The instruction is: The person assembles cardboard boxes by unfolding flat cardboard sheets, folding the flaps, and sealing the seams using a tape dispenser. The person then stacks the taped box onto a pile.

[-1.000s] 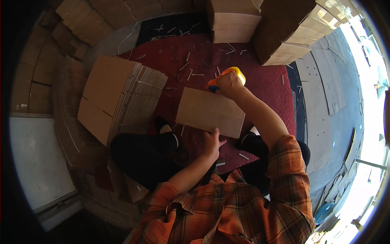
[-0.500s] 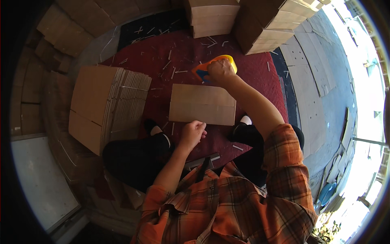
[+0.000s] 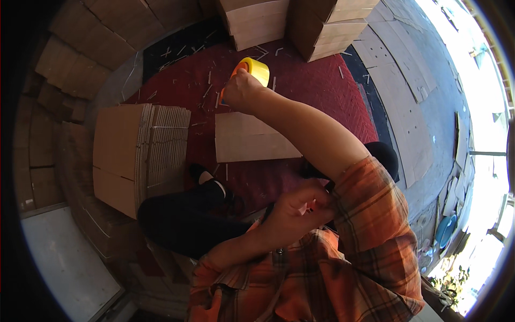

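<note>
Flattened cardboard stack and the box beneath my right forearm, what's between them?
Between stack and box, the head view shows red mat with a pale scrap.

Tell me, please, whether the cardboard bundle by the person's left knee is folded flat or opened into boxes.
Folded flat: the cardboard bundle shows many thin sheet edges packed tightly side by side.

It looks like a packing workshop; cartons point(image 3: 259, 26) stand stacked. Flattened boxes point(image 3: 119, 144) stand bundled; scraps point(image 3: 341, 72) litter red matting point(image 3: 322, 102).

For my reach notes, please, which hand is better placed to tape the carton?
Probably the right hand, gripping the tape dispenser near the carton; the left hand is nearer the torso.
</note>
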A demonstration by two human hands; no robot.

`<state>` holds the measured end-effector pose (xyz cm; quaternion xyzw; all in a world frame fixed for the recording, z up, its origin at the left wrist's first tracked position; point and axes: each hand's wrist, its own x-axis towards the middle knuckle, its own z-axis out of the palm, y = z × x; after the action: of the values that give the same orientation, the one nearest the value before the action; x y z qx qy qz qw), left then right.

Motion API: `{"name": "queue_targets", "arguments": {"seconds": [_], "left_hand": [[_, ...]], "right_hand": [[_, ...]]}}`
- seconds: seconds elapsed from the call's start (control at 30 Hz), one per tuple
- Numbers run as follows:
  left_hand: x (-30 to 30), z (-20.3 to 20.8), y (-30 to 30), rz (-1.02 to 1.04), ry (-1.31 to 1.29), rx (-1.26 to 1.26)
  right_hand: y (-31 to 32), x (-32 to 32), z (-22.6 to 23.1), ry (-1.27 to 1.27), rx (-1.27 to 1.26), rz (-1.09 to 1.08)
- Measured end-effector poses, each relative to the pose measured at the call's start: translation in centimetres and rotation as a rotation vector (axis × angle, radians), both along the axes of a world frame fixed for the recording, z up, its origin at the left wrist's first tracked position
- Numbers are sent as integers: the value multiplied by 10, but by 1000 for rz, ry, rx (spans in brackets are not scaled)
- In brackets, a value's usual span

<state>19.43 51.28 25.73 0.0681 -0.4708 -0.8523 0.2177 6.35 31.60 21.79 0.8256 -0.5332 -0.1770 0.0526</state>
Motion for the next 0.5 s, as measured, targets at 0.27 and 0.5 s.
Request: {"name": "queue_targets", "arguments": {"seconds": [0.27,0.5], "left_hand": [[23,63,-32,-529,332,1009],[7,59,-92,-1383,40,447]], "right_hand": [[3,27,62,-40,155,214],[120,118,87,-207,150,297]]}}
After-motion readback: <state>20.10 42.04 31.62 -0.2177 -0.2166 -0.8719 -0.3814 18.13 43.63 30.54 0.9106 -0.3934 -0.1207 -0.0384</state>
